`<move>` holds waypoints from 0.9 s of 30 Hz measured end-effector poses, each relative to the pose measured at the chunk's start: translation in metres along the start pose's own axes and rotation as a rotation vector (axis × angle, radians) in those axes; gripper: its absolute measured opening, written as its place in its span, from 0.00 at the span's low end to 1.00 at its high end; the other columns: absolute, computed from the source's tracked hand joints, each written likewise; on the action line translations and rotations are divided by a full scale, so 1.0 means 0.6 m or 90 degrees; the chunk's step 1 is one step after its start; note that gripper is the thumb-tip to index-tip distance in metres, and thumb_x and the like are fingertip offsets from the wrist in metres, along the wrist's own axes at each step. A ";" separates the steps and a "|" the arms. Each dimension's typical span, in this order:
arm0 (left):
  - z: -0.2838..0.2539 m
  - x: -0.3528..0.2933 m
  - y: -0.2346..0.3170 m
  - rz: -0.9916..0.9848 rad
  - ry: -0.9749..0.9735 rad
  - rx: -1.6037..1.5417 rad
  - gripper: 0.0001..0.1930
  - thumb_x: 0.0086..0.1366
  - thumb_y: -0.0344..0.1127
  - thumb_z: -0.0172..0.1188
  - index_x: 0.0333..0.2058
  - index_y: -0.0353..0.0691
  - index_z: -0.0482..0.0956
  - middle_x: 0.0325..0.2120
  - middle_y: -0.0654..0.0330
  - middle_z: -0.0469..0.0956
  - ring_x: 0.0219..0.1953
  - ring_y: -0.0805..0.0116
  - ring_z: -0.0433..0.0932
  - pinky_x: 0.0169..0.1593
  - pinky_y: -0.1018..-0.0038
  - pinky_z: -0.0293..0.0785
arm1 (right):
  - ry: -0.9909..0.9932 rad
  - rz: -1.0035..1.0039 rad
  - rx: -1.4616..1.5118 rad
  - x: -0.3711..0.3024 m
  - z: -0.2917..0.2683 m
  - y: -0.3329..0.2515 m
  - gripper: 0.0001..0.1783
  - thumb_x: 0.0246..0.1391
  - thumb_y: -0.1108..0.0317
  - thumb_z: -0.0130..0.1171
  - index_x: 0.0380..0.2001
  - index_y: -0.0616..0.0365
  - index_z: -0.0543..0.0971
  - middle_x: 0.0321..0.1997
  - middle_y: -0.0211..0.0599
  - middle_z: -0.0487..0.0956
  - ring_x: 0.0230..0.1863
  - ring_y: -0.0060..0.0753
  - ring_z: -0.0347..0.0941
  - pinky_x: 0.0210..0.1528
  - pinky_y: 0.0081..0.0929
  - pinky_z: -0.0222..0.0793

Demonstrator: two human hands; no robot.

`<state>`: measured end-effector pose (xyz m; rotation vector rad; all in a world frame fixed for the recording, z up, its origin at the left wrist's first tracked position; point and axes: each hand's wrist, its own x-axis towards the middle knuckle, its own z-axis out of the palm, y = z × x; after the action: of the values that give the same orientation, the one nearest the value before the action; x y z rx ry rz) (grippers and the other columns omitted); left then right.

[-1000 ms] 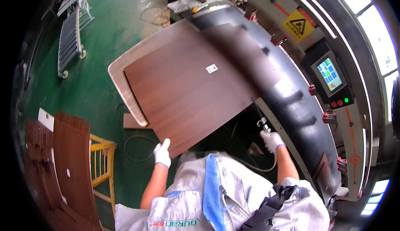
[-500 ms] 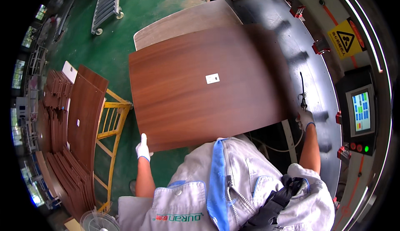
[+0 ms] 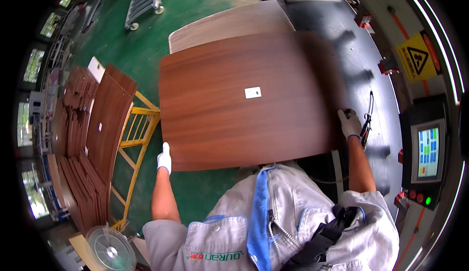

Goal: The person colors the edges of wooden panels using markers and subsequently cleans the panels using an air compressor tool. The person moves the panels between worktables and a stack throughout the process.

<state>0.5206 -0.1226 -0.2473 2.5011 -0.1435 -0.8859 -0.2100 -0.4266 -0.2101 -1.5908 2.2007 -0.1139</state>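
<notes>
A large reddish-brown wood-grain panel [image 3: 220,110] with a small white label [image 3: 253,93] lies across in front of me, its left part out over the floor. My left hand [image 3: 164,159], in a white glove, grips its near left corner, thumb on top. At the right edge, my gloved right hand [image 3: 350,123] is closed against the panel, fingers partly hidden and the edge blurred. A black air blow gun [image 3: 367,124] lies on the dark machine table [image 3: 356,51] just right of that hand. Under the panel's far side shows a paler panel [image 3: 229,24].
Brown panels [image 3: 105,124] are stacked at left beside a yellow metal rack [image 3: 137,144]. A fan [image 3: 111,249] stands at lower left. On the right are a control screen [image 3: 428,151], a yellow warning sign [image 3: 417,58] and red clamps [image 3: 388,66]. A roller conveyor [image 3: 144,2] stands far off.
My right hand has let go of the air blow gun and moved to the panel's right edge. My left hand stays at the near left corner. The whole view has shifted slightly.
</notes>
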 end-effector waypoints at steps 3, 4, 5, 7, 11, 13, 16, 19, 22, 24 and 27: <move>-0.040 -0.073 0.035 0.055 0.019 0.018 0.39 0.66 0.70 0.53 0.28 0.30 0.81 0.22 0.62 0.73 0.26 0.72 0.65 0.32 0.66 0.67 | -0.119 0.069 0.083 0.070 -0.033 -0.011 0.44 0.58 0.32 0.53 0.56 0.66 0.76 0.51 0.51 0.81 0.52 0.48 0.75 0.60 0.36 0.67; -0.052 -0.092 0.027 0.062 0.020 0.014 0.38 0.67 0.69 0.53 0.27 0.31 0.81 0.20 0.64 0.72 0.24 0.73 0.64 0.29 0.66 0.65 | -0.228 0.108 0.140 0.116 -0.048 -0.016 0.43 0.58 0.32 0.54 0.54 0.66 0.79 0.47 0.47 0.82 0.46 0.42 0.75 0.58 0.34 0.67; -0.062 -0.106 0.006 0.054 0.013 -0.029 0.36 0.67 0.67 0.54 0.25 0.32 0.80 0.19 0.64 0.71 0.24 0.73 0.62 0.29 0.66 0.64 | -0.204 0.037 0.186 0.139 -0.065 -0.047 0.43 0.59 0.33 0.54 0.53 0.68 0.80 0.43 0.44 0.81 0.43 0.38 0.72 0.55 0.33 0.67; -0.092 -0.145 0.024 0.113 0.054 -0.002 0.35 0.68 0.66 0.53 0.25 0.33 0.80 0.20 0.59 0.73 0.25 0.68 0.67 0.31 0.63 0.66 | -0.191 -0.122 0.304 0.204 -0.073 -0.038 0.44 0.59 0.37 0.58 0.54 0.75 0.77 0.38 0.40 0.79 0.40 0.35 0.68 0.52 0.36 0.67; -0.146 -0.327 0.002 0.066 0.203 0.278 0.40 0.67 0.72 0.43 0.36 0.35 0.83 0.42 0.40 0.81 0.49 0.38 0.77 0.53 0.52 0.73 | -0.006 -0.044 0.173 0.159 -0.093 -0.185 0.45 0.47 0.39 0.70 0.44 0.82 0.79 0.45 0.52 0.83 0.43 0.41 0.77 0.51 0.38 0.71; -0.181 -0.406 -0.109 -0.032 0.217 0.253 0.39 0.67 0.72 0.42 0.36 0.35 0.84 0.42 0.40 0.82 0.48 0.39 0.78 0.53 0.53 0.73 | -0.021 -0.187 0.254 0.160 -0.050 -0.210 0.41 0.49 0.43 0.70 0.41 0.82 0.80 0.44 0.55 0.83 0.43 0.40 0.76 0.50 0.40 0.72; -0.205 -0.529 -0.251 -0.125 0.277 0.193 0.41 0.67 0.72 0.41 0.38 0.35 0.84 0.42 0.41 0.82 0.48 0.41 0.79 0.53 0.53 0.73 | -0.127 -0.216 0.221 0.258 0.083 -0.217 0.25 0.50 0.49 0.71 0.26 0.65 0.82 0.22 0.35 0.77 0.23 0.30 0.70 0.27 0.33 0.65; -0.195 -0.716 -0.423 -0.275 0.343 0.151 0.40 0.67 0.71 0.42 0.38 0.33 0.84 0.42 0.41 0.82 0.49 0.41 0.78 0.54 0.54 0.73 | -0.273 -0.357 0.233 0.078 0.122 -0.360 0.26 0.51 0.49 0.70 0.14 0.58 0.75 0.14 0.24 0.66 0.16 0.23 0.55 0.20 0.31 0.51; -0.166 -0.902 -0.498 -0.377 0.400 0.040 0.39 0.67 0.69 0.44 0.37 0.32 0.85 0.39 0.39 0.82 0.48 0.39 0.79 0.54 0.55 0.72 | -0.293 -0.543 0.223 -0.012 0.176 -0.458 0.27 0.54 0.50 0.69 0.18 0.66 0.79 0.16 0.26 0.70 0.18 0.22 0.58 0.21 0.32 0.54; -0.110 -1.036 -0.579 -0.474 0.447 0.026 0.39 0.67 0.69 0.45 0.38 0.32 0.85 0.38 0.38 0.82 0.47 0.40 0.80 0.55 0.56 0.73 | -0.339 -0.598 0.039 -0.169 0.193 -0.509 0.25 0.54 0.52 0.69 0.33 0.71 0.84 0.25 0.34 0.80 0.27 0.27 0.71 0.30 0.33 0.67; -0.038 -1.265 -0.704 -0.616 0.479 -0.032 0.38 0.67 0.68 0.47 0.39 0.33 0.85 0.37 0.37 0.82 0.47 0.44 0.81 0.53 0.57 0.74 | -0.530 -0.797 0.104 -0.436 0.192 -0.535 0.33 0.57 0.56 0.66 0.57 0.73 0.76 0.55 0.49 0.81 0.55 0.37 0.75 0.61 0.33 0.67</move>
<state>-0.0865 0.4485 -0.0016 2.6162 1.3805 -0.1554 0.1864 -0.2745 -0.1416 -2.1207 0.4129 0.0202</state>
